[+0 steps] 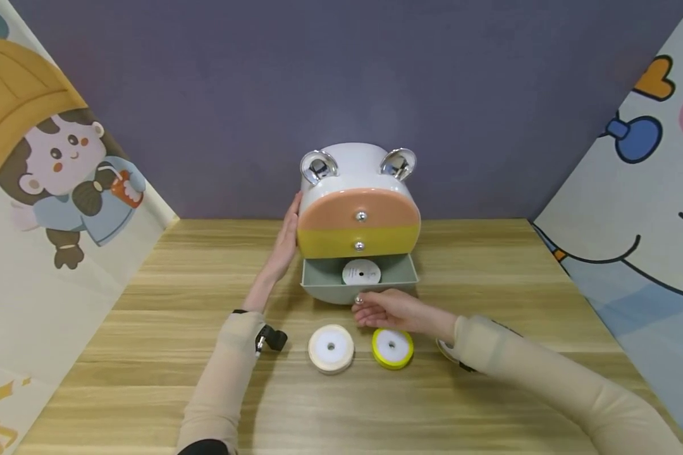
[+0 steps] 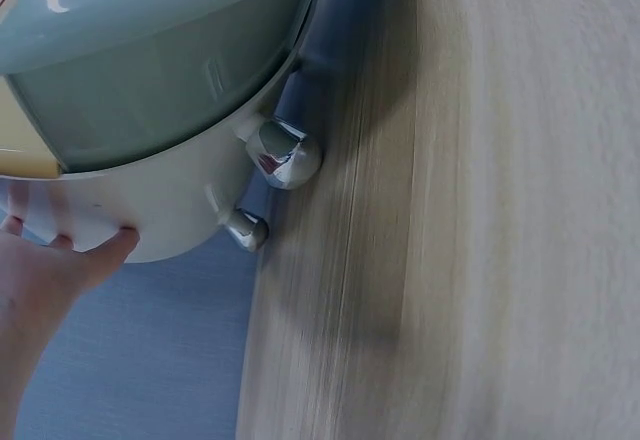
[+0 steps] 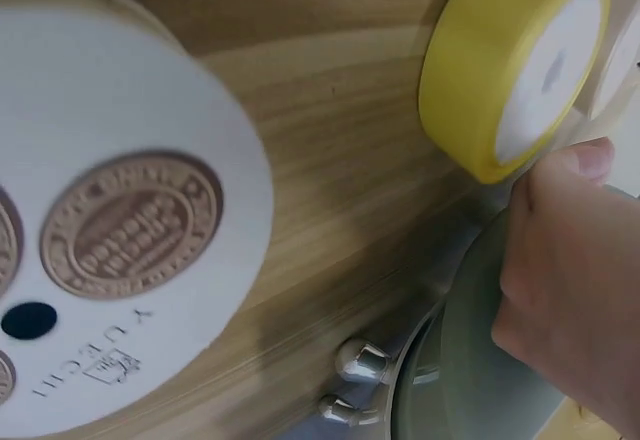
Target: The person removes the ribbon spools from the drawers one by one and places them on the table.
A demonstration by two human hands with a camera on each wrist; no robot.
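Note:
A small white storage box (image 1: 355, 165) with silver ears has an orange drawer (image 1: 330, 212), a yellow drawer (image 1: 327, 241) and a grey-green bottom drawer (image 1: 324, 292). The bottom one is pulled out, and a white-faced ribbon spool (image 1: 353, 273) lies inside. My right hand (image 1: 395, 309) pinches its silver knob (image 1: 358, 299). Against the box's left side rests my left hand (image 1: 286, 243), fingers extended; the left wrist view shows its fingertips (image 2: 125, 240) touching the white wall. In front of the drawer lie a cream ribbon spool (image 1: 319, 351) and a yellow ribbon spool (image 1: 381, 351).
Another white-faced spool (image 3: 180, 110) lies beneath my right wrist, mostly covered by the sleeve in the head view. The wooden table (image 1: 205, 354) meets a dark blue-grey wall (image 1: 233, 126) behind the box. Cartoon-printed panels (image 1: 11, 303) flank both sides.

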